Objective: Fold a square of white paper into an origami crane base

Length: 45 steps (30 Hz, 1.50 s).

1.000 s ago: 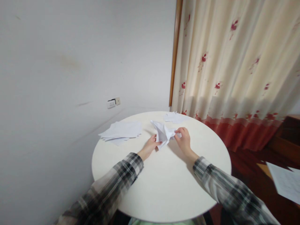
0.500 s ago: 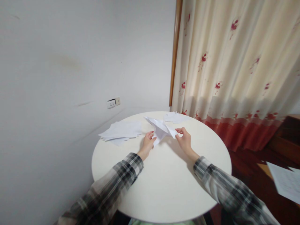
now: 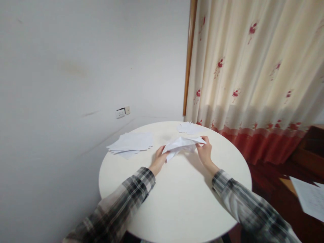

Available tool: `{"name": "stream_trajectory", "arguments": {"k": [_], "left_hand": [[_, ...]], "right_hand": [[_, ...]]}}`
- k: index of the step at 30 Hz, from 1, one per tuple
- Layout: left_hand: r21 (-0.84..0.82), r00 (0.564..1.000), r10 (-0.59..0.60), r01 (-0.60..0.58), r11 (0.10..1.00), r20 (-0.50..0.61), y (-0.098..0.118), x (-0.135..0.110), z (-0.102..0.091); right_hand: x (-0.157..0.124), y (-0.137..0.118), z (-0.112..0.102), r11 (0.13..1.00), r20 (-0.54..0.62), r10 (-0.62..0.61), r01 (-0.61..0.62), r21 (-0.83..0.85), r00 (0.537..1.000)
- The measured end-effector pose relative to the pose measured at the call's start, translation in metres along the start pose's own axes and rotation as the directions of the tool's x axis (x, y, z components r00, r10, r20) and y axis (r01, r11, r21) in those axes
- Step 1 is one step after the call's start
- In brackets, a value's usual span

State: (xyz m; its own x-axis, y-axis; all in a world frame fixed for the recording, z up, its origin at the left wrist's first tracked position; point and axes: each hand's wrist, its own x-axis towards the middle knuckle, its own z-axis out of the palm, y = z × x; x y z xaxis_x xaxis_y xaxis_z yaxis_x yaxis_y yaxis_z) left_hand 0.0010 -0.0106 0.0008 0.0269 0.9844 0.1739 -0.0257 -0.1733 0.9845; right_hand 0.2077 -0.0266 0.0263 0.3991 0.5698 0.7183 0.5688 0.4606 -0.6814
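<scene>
A partly folded white paper (image 3: 180, 144) is held just above the round white table (image 3: 177, 199), stretched between both hands. My left hand (image 3: 159, 159) pinches its left end. My right hand (image 3: 204, 151) pinches its right tip near the far side of the table. Both arms wear plaid sleeves.
A loose stack of white sheets (image 3: 131, 143) lies at the table's left. A small crumpled or folded paper pile (image 3: 187, 127) sits at the far edge. A white wall with a socket (image 3: 122, 111) is on the left, a flowered curtain (image 3: 253, 77) behind, and paper (image 3: 307, 199) lies low on the right.
The folded paper has been pulled wider and flatter between the hands. My right hand moved a little right, and the paper's raised point has come down.
</scene>
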Motion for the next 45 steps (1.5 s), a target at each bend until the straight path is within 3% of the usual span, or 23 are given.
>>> {"name": "stream_trajectory", "arguments": {"k": [7, 11, 14, 19, 22, 24, 27, 29, 31, 38, 40, 45], "left_hand": [[0.028, 0.999, -0.027, 0.028, 0.999, -0.019, 0.005, 0.006, 0.004], [-0.019, 0.997, -0.053, 0.054, 0.998, 0.064, 0.008, 0.007, 0.001], [-0.012, 0.993, -0.096, 0.097, 0.995, 0.068, 0.007, 0.007, -0.002], [0.068, 0.975, -0.210, 0.205, 0.976, 0.075, 0.003, 0.009, -0.006], [0.215, 0.979, -0.181, 0.157, 0.964, 0.093, 0.002, 0.008, -0.008], [0.428, 0.991, -0.109, 0.068, 0.901, 0.073, 0.002, 0.008, -0.009], [0.751, 0.990, 0.100, -0.139, 0.645, 0.097, 0.001, 0.009, -0.012], [0.835, 0.950, 0.241, -0.291, 0.467, 0.196, 0.000, 0.009, -0.014], [0.838, 0.897, 0.317, -0.413, 0.356, 0.308, 0.000, 0.008, -0.015], [0.720, 0.728, 0.308, -0.675, 0.161, 0.613, 0.007, 0.004, -0.013], [0.713, 0.719, 0.258, -0.688, 0.132, 0.646, 0.006, 0.004, -0.012], [0.746, 0.755, 0.168, -0.654, 0.125, 0.633, 0.002, 0.003, -0.013]], "right_hand": [[0.011, 0.011, -0.001, 0.999, -0.038, 0.036, -0.036, -0.005, 0.999], [0.015, 0.020, -0.001, 0.995, -0.028, 0.070, -0.072, -0.067, 0.997], [0.016, 0.028, -0.001, 0.987, 0.007, 0.101, -0.099, -0.125, 0.995], [0.015, 0.039, 0.001, 0.963, 0.075, 0.147, -0.125, -0.237, 0.986], [0.013, 0.040, 0.002, 0.935, 0.127, 0.210, -0.161, -0.315, 0.969], [0.013, 0.039, 0.003, 0.898, 0.159, 0.282, -0.202, -0.390, 0.946], [0.013, 0.035, 0.003, 0.822, 0.216, 0.397, -0.242, -0.515, 0.892], [0.013, 0.033, 0.003, 0.779, 0.257, 0.447, -0.232, -0.582, 0.857], [0.013, 0.033, 0.003, 0.750, 0.293, 0.468, -0.199, -0.631, 0.834], [0.010, 0.033, 0.001, 0.724, 0.387, 0.462, -0.088, -0.684, 0.798], [0.009, 0.033, 0.001, 0.735, 0.401, 0.432, -0.057, -0.676, 0.808], [0.008, 0.037, -0.001, 0.751, 0.460, 0.315, 0.078, -0.655, 0.830]]}}
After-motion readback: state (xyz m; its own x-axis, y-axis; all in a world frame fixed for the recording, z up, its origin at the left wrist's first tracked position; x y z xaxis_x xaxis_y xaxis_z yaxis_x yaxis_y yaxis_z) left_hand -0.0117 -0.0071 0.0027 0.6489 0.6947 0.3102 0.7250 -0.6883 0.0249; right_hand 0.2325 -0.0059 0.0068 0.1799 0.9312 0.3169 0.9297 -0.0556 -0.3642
